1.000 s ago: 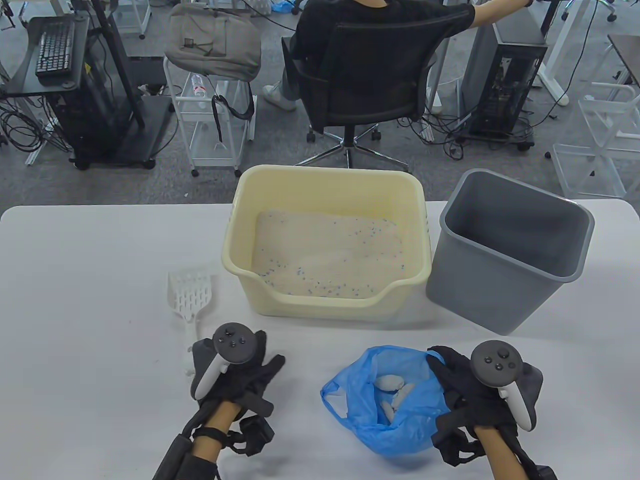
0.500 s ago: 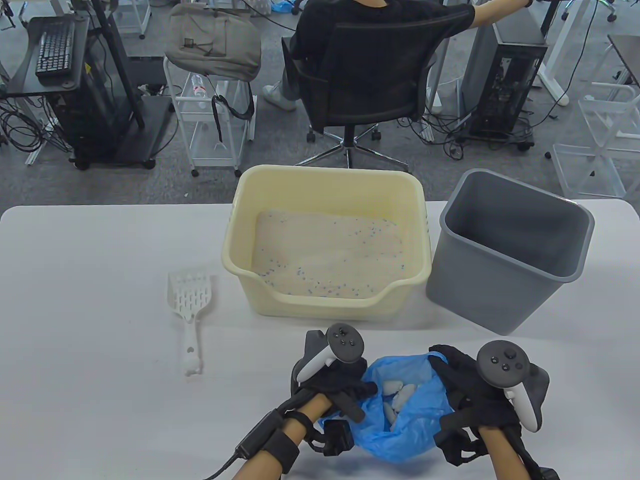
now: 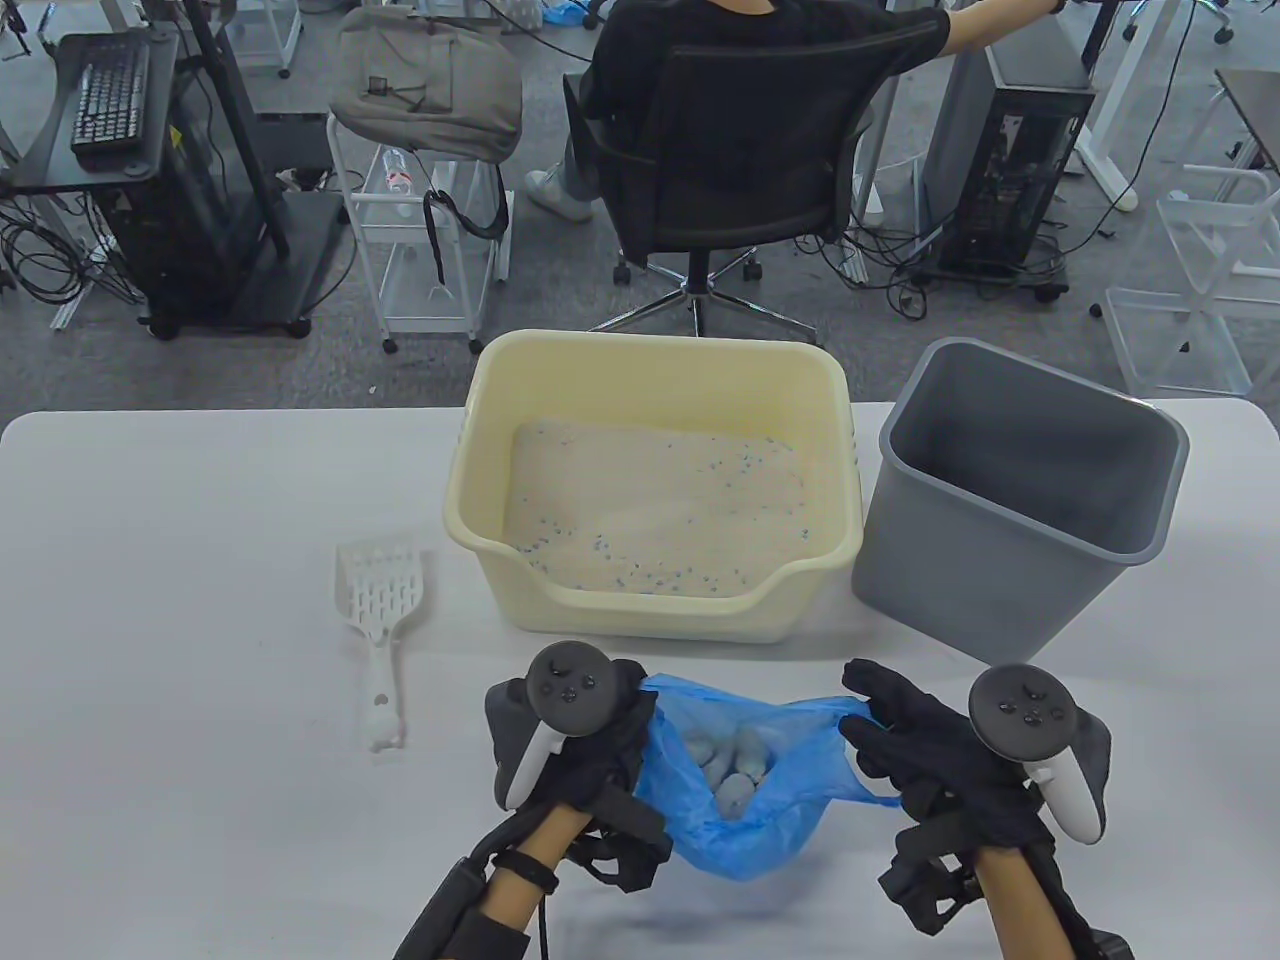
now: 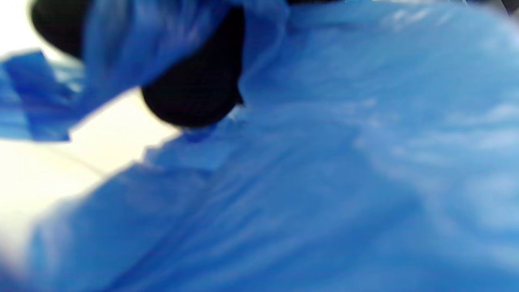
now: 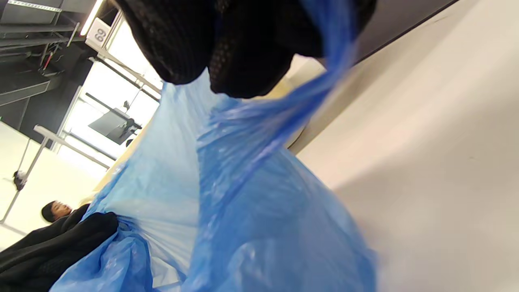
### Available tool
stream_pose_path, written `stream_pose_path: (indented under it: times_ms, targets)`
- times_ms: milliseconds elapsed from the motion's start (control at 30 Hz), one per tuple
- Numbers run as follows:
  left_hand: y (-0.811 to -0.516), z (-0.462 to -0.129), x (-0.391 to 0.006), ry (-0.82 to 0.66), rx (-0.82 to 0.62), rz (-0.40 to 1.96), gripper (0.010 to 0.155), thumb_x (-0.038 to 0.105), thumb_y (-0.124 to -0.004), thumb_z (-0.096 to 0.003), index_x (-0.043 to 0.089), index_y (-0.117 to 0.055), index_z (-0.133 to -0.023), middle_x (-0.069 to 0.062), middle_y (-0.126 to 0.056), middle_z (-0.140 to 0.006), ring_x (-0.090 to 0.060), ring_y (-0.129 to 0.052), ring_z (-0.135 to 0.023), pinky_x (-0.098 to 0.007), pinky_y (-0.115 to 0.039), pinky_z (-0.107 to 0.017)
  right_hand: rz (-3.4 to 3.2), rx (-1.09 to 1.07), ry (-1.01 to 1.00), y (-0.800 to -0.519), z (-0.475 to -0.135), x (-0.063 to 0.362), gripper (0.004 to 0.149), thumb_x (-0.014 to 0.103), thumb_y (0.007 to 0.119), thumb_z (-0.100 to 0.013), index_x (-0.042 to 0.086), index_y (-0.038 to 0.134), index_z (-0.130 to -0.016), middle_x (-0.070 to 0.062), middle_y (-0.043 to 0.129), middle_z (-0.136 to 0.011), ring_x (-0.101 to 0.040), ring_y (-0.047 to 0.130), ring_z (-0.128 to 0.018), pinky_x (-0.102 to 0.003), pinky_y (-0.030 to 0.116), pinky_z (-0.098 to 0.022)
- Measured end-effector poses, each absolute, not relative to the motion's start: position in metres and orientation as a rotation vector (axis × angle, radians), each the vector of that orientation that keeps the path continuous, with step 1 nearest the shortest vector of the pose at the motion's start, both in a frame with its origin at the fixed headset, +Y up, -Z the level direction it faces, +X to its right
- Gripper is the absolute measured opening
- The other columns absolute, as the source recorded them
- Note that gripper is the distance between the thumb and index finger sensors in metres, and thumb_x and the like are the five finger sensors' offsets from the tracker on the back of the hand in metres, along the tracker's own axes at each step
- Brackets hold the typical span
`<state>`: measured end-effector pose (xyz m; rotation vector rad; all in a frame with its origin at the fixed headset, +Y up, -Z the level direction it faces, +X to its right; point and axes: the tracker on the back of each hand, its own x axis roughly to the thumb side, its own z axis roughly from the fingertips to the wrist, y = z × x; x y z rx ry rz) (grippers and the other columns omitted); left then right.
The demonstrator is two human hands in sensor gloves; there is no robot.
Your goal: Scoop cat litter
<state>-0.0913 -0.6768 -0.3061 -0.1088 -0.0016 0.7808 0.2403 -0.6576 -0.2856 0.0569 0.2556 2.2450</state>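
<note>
Both hands hold the blue bag (image 3: 745, 790) stretched open, left hand (image 3: 580, 745) and right hand (image 3: 935, 760) gripping its rims. The scoop (image 3: 378, 625) lies on the worktop (image 3: 180, 620) left of them, handle toward the person, nearer the left hand.

Beyond the far edge of the white surface (image 3: 150, 560) lies grey carpet (image 3: 120, 365). A person in a black shirt (image 3: 770, 30) sits with their back turned in a black mesh office chair (image 3: 740, 160). Left of the chair a grey backpack (image 3: 430, 85) rests on a white wire cart (image 3: 425, 250), and farther left a keyboard (image 3: 110, 95) sits on a black stand. A computer tower (image 3: 1010, 170) stands far right, with cables on the floor.
</note>
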Motion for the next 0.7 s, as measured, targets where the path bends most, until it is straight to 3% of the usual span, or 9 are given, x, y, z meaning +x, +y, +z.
stream_pose_path:
  times_ms: [133, 233, 267, 333, 467, 533, 600, 700]
  targets:
    - [-0.679, -0.3, -0.113, 0.066, -0.096, 0.754, 0.041, 0.033, -0.061, -0.0604, 0.009, -0.074, -0.091, 0.002, -0.094, -0.047, -0.016, -0.097, -0.026, -0.03, -0.083, -0.018, 2.279, 0.118, 0.343, -0.658, -0.29, 0.236, 0.072, 0.031, 0.086, -0.051, 0.029, 0.045, -0.109, -0.005, 0.064, -0.104, -0.017, 0.086, -0.073, -0.036, 0.077, -0.058]
    - [-0.68, -0.296, -0.126, 0.075, -0.117, 0.761, 0.041, 0.035, -0.065, -0.0597, 0.01, -0.077, -0.09, 0.003, -0.095, -0.041, -0.015, -0.095, -0.019, -0.028, -0.082, -0.013, 2.473, 0.058, 0.446, -0.661, -0.295, 0.229, 0.073, 0.028, 0.088, -0.05, 0.023, 0.046, -0.11, -0.012, 0.06, -0.106, -0.02, 0.085, -0.074, -0.038, 0.076, -0.058]
    - [-0.679, -0.295, -0.128, 0.071, -0.115, 0.764, 0.041, 0.037, -0.068, -0.0586, 0.011, -0.079, -0.088, 0.003, -0.095, -0.039, -0.015, -0.094, -0.016, -0.028, -0.081, -0.011, 2.557, 0.026, 0.469, -0.661, -0.296, 0.227, 0.066, 0.029, 0.088, -0.049, 0.021, 0.056, -0.107, -0.013, 0.065, -0.103, -0.02, 0.087, -0.07, -0.037, 0.078, -0.055]
    - [-0.674, -0.294, -0.134, 0.04, -0.157, 0.762, 0.042, 0.039, -0.071, -0.0577, 0.011, -0.082, -0.087, 0.003, -0.096, -0.037, -0.015, -0.093, -0.013, -0.028, -0.08, -0.009, 2.755, -0.05, 0.504, -0.659, -0.297, 0.221, 0.039, 0.039, 0.079, -0.053, 0.023, 0.081, -0.089, -0.012, 0.072, -0.099, -0.021, 0.09, -0.067, -0.039, 0.079, -0.053]
    - [-0.651, -0.292, -0.146, 0.023, -0.16, 0.718, 0.048, 0.042, -0.074, -0.0557, 0.01, -0.081, -0.09, 0.003, -0.097, -0.038, -0.015, -0.093, -0.012, -0.028, -0.08, -0.008, 2.534, -0.01, 0.449, -0.637, -0.299, 0.221, 0.037, 0.05, 0.07, -0.056, 0.023, 0.082, -0.078, -0.01, 0.06, -0.111, -0.034, 0.076, -0.091, -0.052, 0.068, -0.067]
    - [-0.638, -0.293, -0.149, 0.022, -0.169, 0.692, 0.05, 0.044, -0.075, -0.0547, 0.01, -0.08, -0.092, 0.003, -0.097, -0.038, -0.014, -0.093, -0.012, -0.027, -0.08, -0.008, 2.241, -0.001, 0.361, -0.624, -0.299, 0.223, 0.037, 0.053, 0.069, -0.055, 0.023, 0.083, -0.073, -0.011, 0.057, -0.113, -0.037, 0.071, -0.095, -0.055, 0.064, -0.069]
    - [-0.62, -0.294, -0.15, 0.031, -0.171, 0.672, 0.053, 0.045, -0.076, -0.0543, 0.01, -0.079, -0.094, 0.003, -0.097, -0.039, -0.014, -0.093, -0.012, -0.027, -0.08, -0.008, 1.934, 0.087, 0.355, -0.613, -0.301, 0.221, 0.038, 0.054, 0.068, -0.056, 0.023, 0.082, -0.074, -0.01, 0.052, -0.115, -0.039, 0.064, -0.1, -0.055, 0.06, -0.071]
    - [-0.595, -0.297, -0.143, 0.044, -0.148, 0.657, 0.054, 0.045, -0.075, -0.0547, 0.01, -0.077, -0.096, 0.001, -0.098, -0.041, -0.014, -0.093, -0.012, -0.027, -0.08, -0.008, 1.601, 0.269, 0.454, -0.61, -0.304, 0.208, 0.039, 0.056, 0.067, -0.057, 0.028, 0.077, -0.082, -0.005, 0.04, -0.12, -0.041, 0.035, -0.111, -0.06, 0.043, -0.078]
